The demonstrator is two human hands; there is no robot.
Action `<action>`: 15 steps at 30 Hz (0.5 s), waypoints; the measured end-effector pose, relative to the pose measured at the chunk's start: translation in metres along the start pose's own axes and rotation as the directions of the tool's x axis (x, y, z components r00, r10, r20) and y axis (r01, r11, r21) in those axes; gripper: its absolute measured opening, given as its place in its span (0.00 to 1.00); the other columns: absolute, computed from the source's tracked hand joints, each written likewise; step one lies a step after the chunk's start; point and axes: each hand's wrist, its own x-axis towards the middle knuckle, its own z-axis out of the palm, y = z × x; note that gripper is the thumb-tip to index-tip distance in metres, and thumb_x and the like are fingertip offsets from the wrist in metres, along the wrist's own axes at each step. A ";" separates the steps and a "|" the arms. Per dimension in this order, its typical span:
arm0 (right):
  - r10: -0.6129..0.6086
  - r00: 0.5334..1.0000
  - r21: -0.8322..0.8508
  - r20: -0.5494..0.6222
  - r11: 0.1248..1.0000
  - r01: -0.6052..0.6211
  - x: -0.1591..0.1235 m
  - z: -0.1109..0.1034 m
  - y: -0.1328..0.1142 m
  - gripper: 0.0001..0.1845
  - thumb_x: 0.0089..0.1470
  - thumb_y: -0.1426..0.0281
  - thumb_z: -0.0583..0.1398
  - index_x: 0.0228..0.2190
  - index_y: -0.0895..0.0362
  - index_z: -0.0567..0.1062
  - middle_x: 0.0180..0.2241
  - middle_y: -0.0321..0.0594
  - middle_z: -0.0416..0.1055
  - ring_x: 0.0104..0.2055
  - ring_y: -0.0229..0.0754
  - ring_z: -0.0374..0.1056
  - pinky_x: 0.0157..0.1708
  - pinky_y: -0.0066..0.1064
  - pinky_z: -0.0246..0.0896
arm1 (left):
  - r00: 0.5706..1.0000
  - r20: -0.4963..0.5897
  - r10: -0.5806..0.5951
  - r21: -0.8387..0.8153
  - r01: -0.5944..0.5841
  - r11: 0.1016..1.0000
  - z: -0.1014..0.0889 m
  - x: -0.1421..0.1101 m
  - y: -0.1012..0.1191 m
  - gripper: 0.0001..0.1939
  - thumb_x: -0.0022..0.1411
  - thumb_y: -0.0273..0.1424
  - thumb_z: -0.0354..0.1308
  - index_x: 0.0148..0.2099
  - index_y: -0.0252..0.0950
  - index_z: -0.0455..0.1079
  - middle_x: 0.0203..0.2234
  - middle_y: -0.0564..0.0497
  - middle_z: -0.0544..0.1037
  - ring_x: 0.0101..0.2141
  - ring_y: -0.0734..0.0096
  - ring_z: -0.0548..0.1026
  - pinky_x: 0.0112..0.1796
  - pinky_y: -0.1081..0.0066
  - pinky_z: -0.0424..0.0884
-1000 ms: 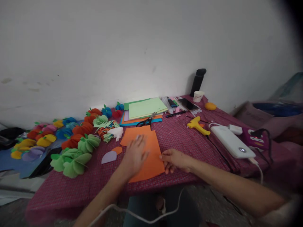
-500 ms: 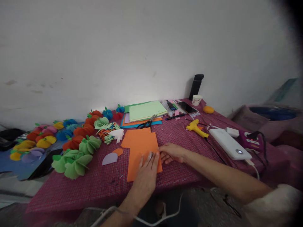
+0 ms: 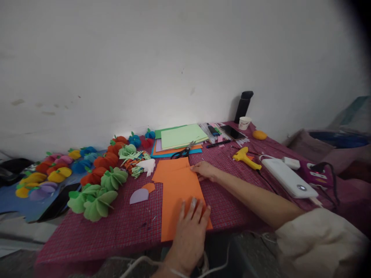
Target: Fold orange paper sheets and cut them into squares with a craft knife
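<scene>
The folded orange paper sheet (image 3: 179, 193) lies flat on the magenta checked tablecloth (image 3: 121, 227), its near end reaching the table's front edge. The left hand (image 3: 189, 227) rests on that near end, palm down and fingers spread, gripping nothing, just pressing. The right hand (image 3: 204, 170) sits at the sheet's far right edge, fingers lightly curled with the tips on the paper; it pins rather than grasps. The sheet looks doubled over and is uncut as far as I can see, so the shaping appears hardly begun.

Just left lie a small lilac half-round paper piece (image 3: 139, 196) and an orange scrap (image 3: 149, 187). Beyond the sheet, black-handled scissors (image 3: 181, 153) lie untouched beside a stack of coloured paper sheets (image 3: 179, 137). A yellow glue gun (image 3: 245, 157) lies to the right, apart from both hands. Many finished paper fruits (image 3: 95, 185) line the left side.
</scene>
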 end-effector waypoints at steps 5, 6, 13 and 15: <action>-0.061 0.997 -0.096 -0.036 0.994 0.058 0.012 0.004 -0.006 0.13 0.56 0.67 0.52 0.26 0.60 0.71 0.23 0.39 0.73 0.21 0.34 0.68 0.22 0.23 0.64 | 0.999 0.021 -0.029 0.001 0.029 1.000 -0.003 0.002 0.003 0.30 0.59 0.23 0.42 0.64 0.40 0.47 0.60 0.48 0.54 0.60 0.51 0.49 0.56 0.44 0.49; -0.079 0.996 -0.116 -0.040 0.990 0.074 0.015 0.007 -0.007 0.13 0.56 0.67 0.52 0.26 0.60 0.71 0.24 0.39 0.73 0.22 0.34 0.68 0.22 0.23 0.64 | 0.999 0.026 -0.040 0.011 0.040 0.999 -0.002 0.003 0.003 0.30 0.59 0.23 0.42 0.64 0.39 0.48 0.60 0.48 0.54 0.60 0.51 0.50 0.55 0.44 0.51; -0.203 0.975 -0.340 -0.090 0.927 0.162 0.047 -0.008 -0.039 0.16 0.54 0.61 0.55 0.26 0.60 0.72 0.22 0.40 0.73 0.19 0.33 0.66 0.17 0.20 0.57 | 0.985 0.022 -0.173 0.026 0.172 0.985 0.002 0.003 -0.004 0.29 0.62 0.35 0.44 0.64 0.42 0.44 0.61 0.47 0.50 0.59 0.47 0.52 0.53 0.42 0.55; -0.197 0.972 -0.418 -0.128 0.899 0.127 0.059 -0.026 -0.049 0.15 0.53 0.64 0.55 0.23 0.62 0.72 0.18 0.40 0.72 0.16 0.31 0.63 0.15 0.20 0.54 | 0.994 0.066 -0.089 -0.025 0.090 0.996 -0.004 0.000 -0.013 0.38 0.58 0.45 0.48 0.65 0.40 0.37 0.62 0.44 0.46 0.59 0.44 0.50 0.52 0.42 0.55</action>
